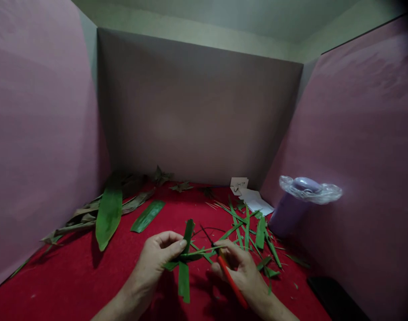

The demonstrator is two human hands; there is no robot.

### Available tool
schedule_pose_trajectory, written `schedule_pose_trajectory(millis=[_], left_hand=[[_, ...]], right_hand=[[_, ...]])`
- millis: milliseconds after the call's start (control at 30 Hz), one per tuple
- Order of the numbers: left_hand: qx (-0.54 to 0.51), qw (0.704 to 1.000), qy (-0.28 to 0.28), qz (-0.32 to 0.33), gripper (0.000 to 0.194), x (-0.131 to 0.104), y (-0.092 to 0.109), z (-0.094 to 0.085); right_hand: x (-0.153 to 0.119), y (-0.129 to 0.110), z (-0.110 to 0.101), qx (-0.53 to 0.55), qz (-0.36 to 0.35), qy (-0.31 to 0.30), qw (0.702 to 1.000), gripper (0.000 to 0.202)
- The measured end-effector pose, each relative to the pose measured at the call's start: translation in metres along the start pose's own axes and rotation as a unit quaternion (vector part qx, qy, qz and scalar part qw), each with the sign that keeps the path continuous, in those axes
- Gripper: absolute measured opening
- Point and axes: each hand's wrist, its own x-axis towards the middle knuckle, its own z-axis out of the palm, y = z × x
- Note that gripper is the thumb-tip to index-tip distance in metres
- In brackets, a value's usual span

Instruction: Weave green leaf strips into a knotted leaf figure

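My left hand (160, 252) is closed, with the thumb and fingers pinching a folded green leaf strip (184, 278). Its flat ends stick out above and below the fingers, and a narrow side piece runs toward my right hand. My right hand (235, 263) is closed around a red-handled tool (231, 281) with a thin, dark, pointed tip slanting up to the left. The tool's exact kind is hard to make out. Pale thin strands (209, 250) from the leaf piece reach my right fingertips. Both hands are just above the red cloth (120, 281).
Cut green strips (247, 227) lie scattered at the right. Behind them are white papers (255, 201) and a purple container (291, 211) with clear plastic around its top. A large leaf (109, 214), dry leaves (80, 218) and a cut leaf piece (148, 216) lie left. Panels enclose the sides and back.
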Motion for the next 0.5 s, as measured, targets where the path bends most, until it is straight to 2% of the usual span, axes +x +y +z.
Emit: schedule_pose_trajectory(millis=[133, 300, 500], left_hand=[[0.027, 1.0, -0.01, -0.003, 0.017, -0.005, 0.001, 0.007], [0.091, 0.995, -0.026, 0.032, 0.011, -0.009, 0.0, 0.012], [0.08, 0.996, -0.039, 0.01, 0.014, -0.01, -0.001, 0.014]], right_hand=[[0.007, 0.001, 0.0, 0.145, 0.069, 0.049, 0.986, 0.036], [0.013, -0.009, -0.004, 0.176, 0.067, 0.032, 0.982, 0.041], [0.017, -0.026, -0.003, 0.197, 0.058, 0.001, 0.979, 0.04]])
